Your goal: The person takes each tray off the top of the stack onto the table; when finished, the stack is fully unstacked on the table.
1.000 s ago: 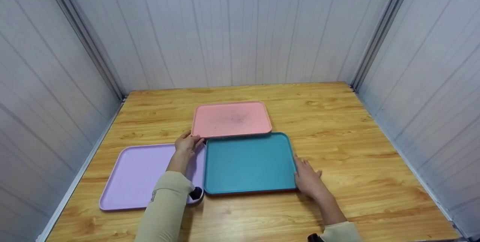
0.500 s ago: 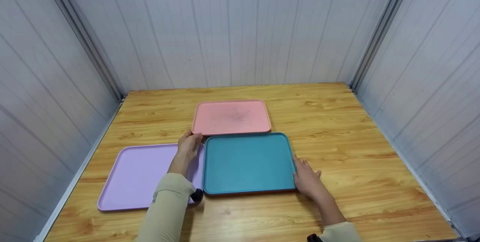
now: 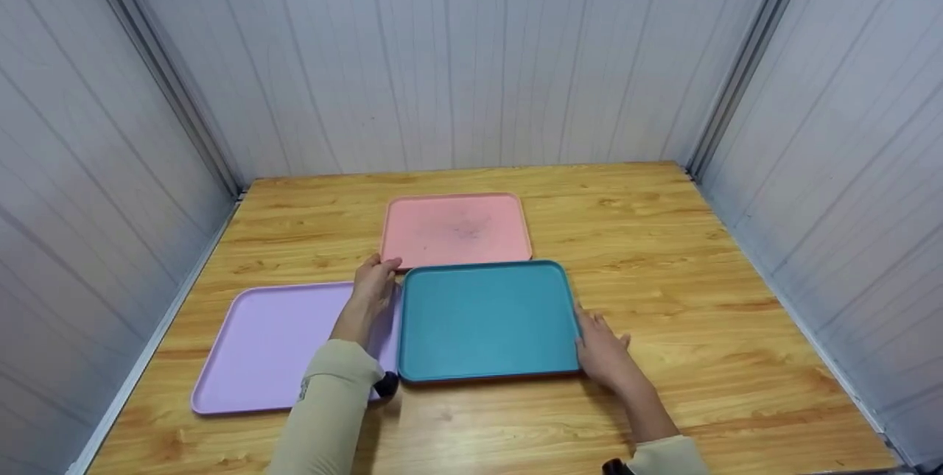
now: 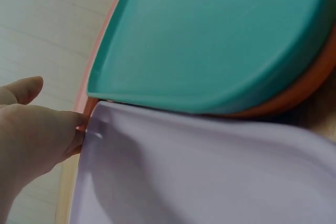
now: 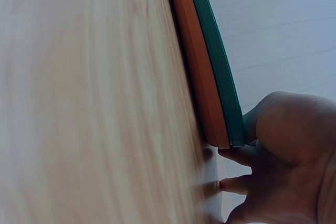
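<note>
In the head view a teal tray (image 3: 488, 322) lies at the middle of the table, stacked on an orange tray (image 5: 202, 77) whose side shows in the right wrist view. Behind it is a pink tray (image 3: 457, 228) with dark marks on its surface. A purple tray (image 3: 272, 350) sits at the left, its right edge against the stack. My left hand (image 3: 372, 287) reaches over the purple tray, fingertips at the pink tray's near left corner, thumb lifted away from the other fingers. My right hand (image 3: 605, 348) rests beside the teal tray's right edge, fingers spread and touching the stack's side.
The trays lie on a wood-grain table (image 3: 707, 357). Pale panel walls (image 3: 471, 55) close it in at the back and on both sides. Dark wrist cameras sit near both cuffs.
The pink tray has shifted slightly back, away from overlapping the teal tray's far edge. My left hand has moved a little with it, its thumb now lifted. The right hand stays put.
</note>
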`<state>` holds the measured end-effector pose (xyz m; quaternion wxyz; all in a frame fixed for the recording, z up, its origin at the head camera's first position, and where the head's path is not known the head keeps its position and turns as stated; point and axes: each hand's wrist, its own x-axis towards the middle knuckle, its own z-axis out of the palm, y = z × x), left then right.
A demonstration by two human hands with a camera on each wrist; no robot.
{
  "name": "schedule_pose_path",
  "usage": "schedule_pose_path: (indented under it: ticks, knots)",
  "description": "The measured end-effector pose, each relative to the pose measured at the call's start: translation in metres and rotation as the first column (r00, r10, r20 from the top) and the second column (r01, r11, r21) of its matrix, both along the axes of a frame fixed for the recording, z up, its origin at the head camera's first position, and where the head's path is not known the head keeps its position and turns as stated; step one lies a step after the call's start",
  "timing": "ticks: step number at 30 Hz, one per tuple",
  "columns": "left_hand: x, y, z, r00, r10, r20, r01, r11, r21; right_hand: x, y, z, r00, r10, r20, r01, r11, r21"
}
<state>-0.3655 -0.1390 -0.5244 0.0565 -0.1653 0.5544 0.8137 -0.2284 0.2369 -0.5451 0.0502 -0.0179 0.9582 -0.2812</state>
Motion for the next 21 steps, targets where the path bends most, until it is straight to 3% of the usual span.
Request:
schedule_pose_path:
  ticks: [6, 9, 16, 21]
  knots:
    - [0.003, 0.002, 0.002, 1.0, 0.014, 0.014, -0.013, 0.996, -0.084, 0.001, 0.0, 0.001, 1.0, -0.004, 0.014, 0.004, 1.0, 0.001]
    - [0.005, 0.0, 0.004, 1.0, 0.007, 0.017, -0.004, 0.986, -0.165, 0.001, 0.0, 0.001, 1.0, -0.001, 0.011, 0.001, 1.0, -0.006]
    - [0.015, -0.006, -0.001, 0.996, -0.04, -0.078, 0.018, 0.965, -0.261, 0.0, 0.0, 0.0, 1.0, 0.005, 0.016, -0.005, 1.0, -0.012]
    - [0.026, -0.011, -0.005, 0.992, -0.077, -0.103, 0.047, 0.961, -0.272, 0.0, 0.001, 0.0, 1.0, 0.001, 0.017, -0.001, 1.0, -0.006]
